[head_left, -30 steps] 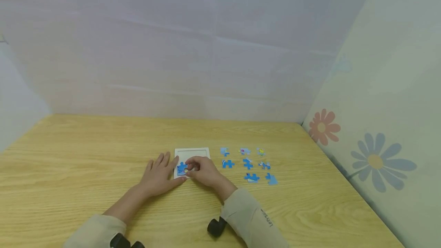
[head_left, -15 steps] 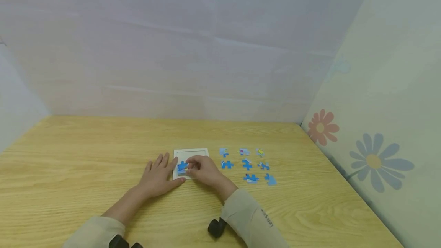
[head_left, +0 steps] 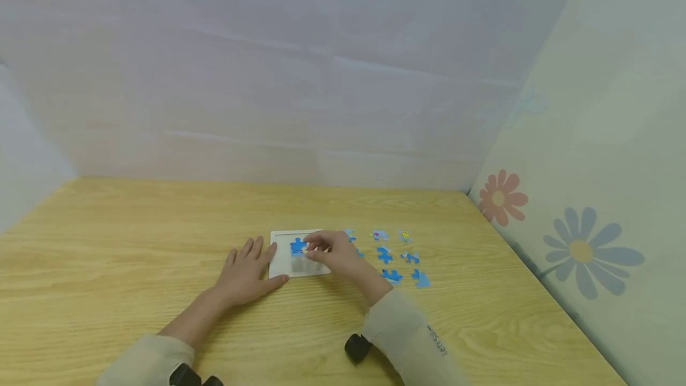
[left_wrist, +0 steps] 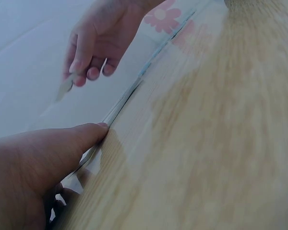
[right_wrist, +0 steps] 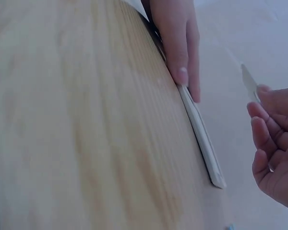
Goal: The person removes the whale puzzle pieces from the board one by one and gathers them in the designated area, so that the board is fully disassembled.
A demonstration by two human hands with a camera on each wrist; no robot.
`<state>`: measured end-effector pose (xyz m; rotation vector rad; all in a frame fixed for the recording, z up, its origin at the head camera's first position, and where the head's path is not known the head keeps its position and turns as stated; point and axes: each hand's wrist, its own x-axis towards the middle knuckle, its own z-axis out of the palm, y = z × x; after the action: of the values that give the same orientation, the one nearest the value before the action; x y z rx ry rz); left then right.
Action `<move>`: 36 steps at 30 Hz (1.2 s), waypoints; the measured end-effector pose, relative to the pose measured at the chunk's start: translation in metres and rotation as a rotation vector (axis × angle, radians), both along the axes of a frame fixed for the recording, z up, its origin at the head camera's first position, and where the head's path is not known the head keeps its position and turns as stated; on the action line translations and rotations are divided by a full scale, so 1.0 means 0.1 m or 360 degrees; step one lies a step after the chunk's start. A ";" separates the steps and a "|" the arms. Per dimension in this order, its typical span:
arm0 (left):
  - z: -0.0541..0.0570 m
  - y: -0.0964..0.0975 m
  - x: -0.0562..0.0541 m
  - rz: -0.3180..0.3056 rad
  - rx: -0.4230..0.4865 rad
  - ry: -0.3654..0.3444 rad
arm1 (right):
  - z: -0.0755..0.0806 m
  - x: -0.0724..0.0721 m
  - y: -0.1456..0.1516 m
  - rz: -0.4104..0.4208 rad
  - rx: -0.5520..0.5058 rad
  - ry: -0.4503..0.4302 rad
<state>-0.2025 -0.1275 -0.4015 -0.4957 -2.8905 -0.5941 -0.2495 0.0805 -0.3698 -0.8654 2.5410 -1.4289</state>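
My right hand [head_left: 340, 255] pinches a blue jigsaw puzzle piece [head_left: 298, 246] between thumb and fingertips. It holds the piece over a shallow white puzzle tray [head_left: 274, 261]. Both wrist views show a gap between that piece [right_wrist: 248, 80] and the tray [right_wrist: 204, 141], which is seen edge-on. My left hand [head_left: 245, 273] lies with fingers spread at the tray's left side. Its thumb rests at the near left corner and its index finger at the left edge. In the left wrist view the left thumb [left_wrist: 89, 134] touches the tray's rim.
Several loose puzzle pieces lie in rows on the wooden table [head_left: 161, 225] right of the tray, among them a yellow sun piece [head_left: 405, 235] and a corner piece [head_left: 421, 279]. My right hand partly covers the nearest ones. A white wall [head_left: 321, 76] stands behind the table.
My right hand has lifted the blue puzzle piece up from the tray's near left part and moved it right and away from me. My left hand has stayed in place.
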 end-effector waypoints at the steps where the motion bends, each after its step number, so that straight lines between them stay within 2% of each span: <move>1: 0.00 0.00 0.00 -0.0002 0.0002 0.0000 | 0.02 0.01 0.05 -0.0002 -0.0004 0.0011; 10: 0.01 0.01 0.01 -0.0016 0.0011 -0.0010 | 0.28 0.21 0.44 -0.0042 -0.0049 0.0079; 20: 0.00 0.01 0.02 -0.0022 0.0007 -0.0023 | 0.31 0.29 0.75 -0.0029 0.0010 0.0049; 24: 0.00 0.01 0.02 -0.0025 0.0017 -0.0020 | 0.26 0.30 0.82 -0.0056 0.0016 -0.0003; 31: 0.01 0.01 0.01 -0.0026 0.0024 -0.0032 | -0.01 0.18 0.97 -0.0111 0.0021 -0.0086; 36: 0.02 0.01 0.01 -0.0025 0.0017 -0.0031 | -0.10 0.14 1.02 -0.0112 0.0038 -0.0067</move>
<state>-0.2017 -0.1262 -0.3993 -0.5148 -2.9028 -0.6200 -0.2352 0.1823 -0.3796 -0.7416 2.5761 -1.4169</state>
